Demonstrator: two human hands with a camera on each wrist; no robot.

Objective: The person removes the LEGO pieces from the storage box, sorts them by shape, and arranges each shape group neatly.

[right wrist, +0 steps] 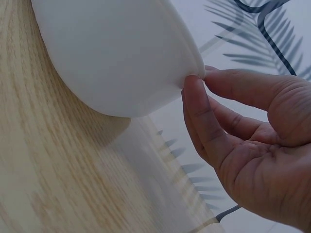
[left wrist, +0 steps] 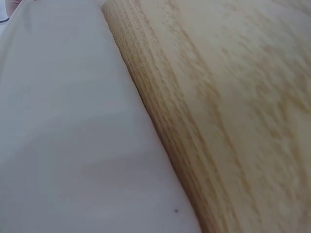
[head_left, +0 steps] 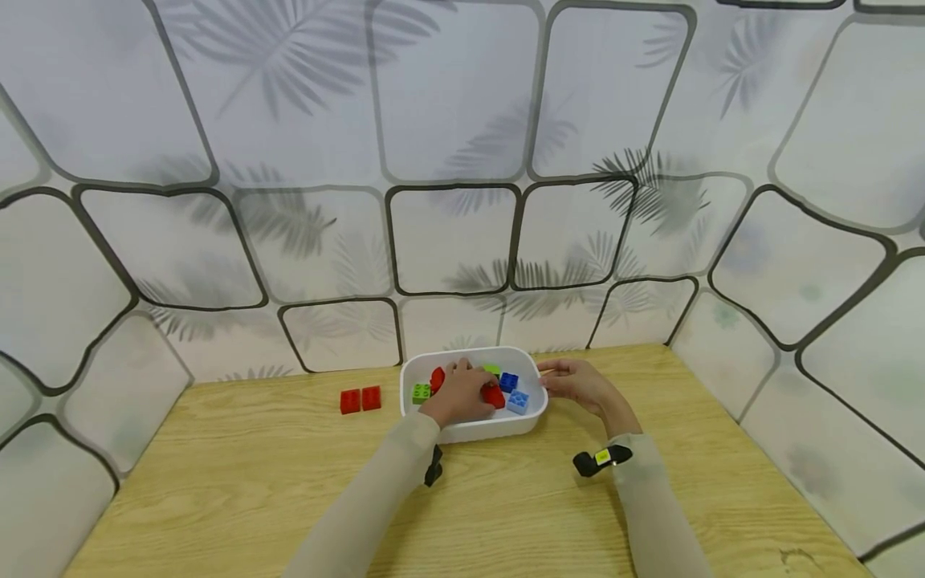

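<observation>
A white plastic bin (head_left: 462,433) with rounded corners holds several toy building bricks. My left hand (head_left: 466,393) reaches down into it, its thumb and fingers around a red brick (head_left: 494,396); the palm side is hidden. My right hand (head_left: 578,384) pinches the bin's right end at the rim, thumb on one side and fingertips on the other, as the right wrist view shows. Around the left hand lie a light green brick (head_left: 421,393), another red piece (head_left: 437,379), a dark blue brick (head_left: 509,382) and a light blue brick (head_left: 517,401). In the left wrist view the bin's wall (left wrist: 87,121) fills one side.
Two red bricks (head_left: 360,399) sit side by side on the wooden table (head_left: 253,474), left of the bin. A patterned curtain (head_left: 455,241) hangs behind the table and along both sides. Each wrist wears a small black camera (head_left: 602,459).
</observation>
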